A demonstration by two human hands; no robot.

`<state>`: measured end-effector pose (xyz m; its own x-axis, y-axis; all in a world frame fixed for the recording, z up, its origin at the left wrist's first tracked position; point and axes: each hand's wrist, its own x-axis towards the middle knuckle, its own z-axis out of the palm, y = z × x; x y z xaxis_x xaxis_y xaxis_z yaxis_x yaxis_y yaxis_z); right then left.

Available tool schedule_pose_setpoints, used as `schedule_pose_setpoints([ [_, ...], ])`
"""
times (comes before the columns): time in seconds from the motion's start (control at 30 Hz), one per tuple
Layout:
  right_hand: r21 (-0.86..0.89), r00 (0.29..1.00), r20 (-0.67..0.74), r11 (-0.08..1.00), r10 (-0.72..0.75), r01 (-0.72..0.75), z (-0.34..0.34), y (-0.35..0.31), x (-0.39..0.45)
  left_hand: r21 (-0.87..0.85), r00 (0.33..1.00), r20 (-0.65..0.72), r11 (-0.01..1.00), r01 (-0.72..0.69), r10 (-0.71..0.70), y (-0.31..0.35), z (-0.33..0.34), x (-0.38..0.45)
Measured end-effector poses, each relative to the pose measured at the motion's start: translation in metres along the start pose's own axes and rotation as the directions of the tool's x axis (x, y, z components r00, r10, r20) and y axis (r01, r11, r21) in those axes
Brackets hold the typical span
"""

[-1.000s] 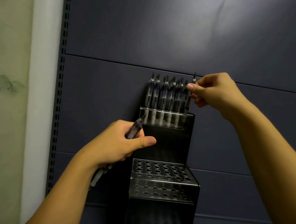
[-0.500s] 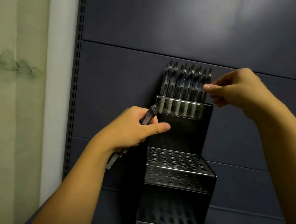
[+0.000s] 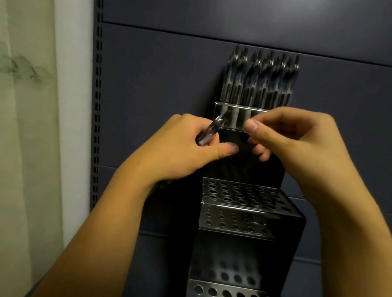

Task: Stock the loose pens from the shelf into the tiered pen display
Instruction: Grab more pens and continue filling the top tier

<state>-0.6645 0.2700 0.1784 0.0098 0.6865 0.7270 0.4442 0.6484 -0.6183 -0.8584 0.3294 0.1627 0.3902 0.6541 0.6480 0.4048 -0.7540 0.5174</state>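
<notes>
Pens bunched in the left hand, fingers wrapped round the barrels. Their upper ends poke out past the knuckles toward 1 o'clock; the lower ends are barely glimpsed under the wrist toward 7 o'clock. Long axis of the bunch therefore runs on a slant, 7 to 1, not upright like the holes they must enter.

Right hand sits just beside the left, at its 3 o'clock. Right thumb and forefinger are drawn together in a pinch, other fingers curled beneath. Whether anything is held in that pinch cannot be told; nothing shows between the tips. The pinch lies just at 3 o'clock of the bunch's top ends, close but apart from them.

Pen display stands against the dark back panel, directly behind and below both hands. Top tier carries a row of pens already standing upright, at 12 o'clock from the hands. Middle tier, full of open holes, lies at 6 o'clock from the right hand; a lower tier, also unfilled, shows at the bottom of the view.

Judgement: next is likely the right hand drawing one pen from the bunch. It is the nearer free hand, and the exposed ends point its way. A drawn pen would need turning upright for the middle tier.
</notes>
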Motion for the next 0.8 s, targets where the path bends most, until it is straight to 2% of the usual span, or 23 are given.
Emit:
schedule_pose_setpoints([
  [0.23, 0.059, 0.987, 0.143, 0.996, -0.075, 0.067, 0.01, 0.008, -0.003, 0.148, 0.998, 0.01, 0.987, -0.07, 0.069, 0.011, 0.006, -0.001],
  [0.5, 0.117, 0.997, 0.028, 0.99, -0.077, 0.074, 0.017, 0.012, -0.001, 0.198, 0.995, 0.007, 0.975, -0.102, 0.102, 0.012, 0.013, 0.001],
  [0.67, 0.343, 1.0, 0.001, 0.939, 0.016, -0.016, 0.015, 0.007, -0.004, 0.146, 0.991, -0.027, 0.982, -0.123, 0.128, 0.011, 0.009, 0.0],
  [0.8, 0.54, 0.991, -0.093, 0.841, 0.096, -0.031, 0.007, 0.006, -0.001, 0.076, 0.996, -0.059, 0.996, -0.057, 0.061, -0.005, -0.003, 0.0],
])
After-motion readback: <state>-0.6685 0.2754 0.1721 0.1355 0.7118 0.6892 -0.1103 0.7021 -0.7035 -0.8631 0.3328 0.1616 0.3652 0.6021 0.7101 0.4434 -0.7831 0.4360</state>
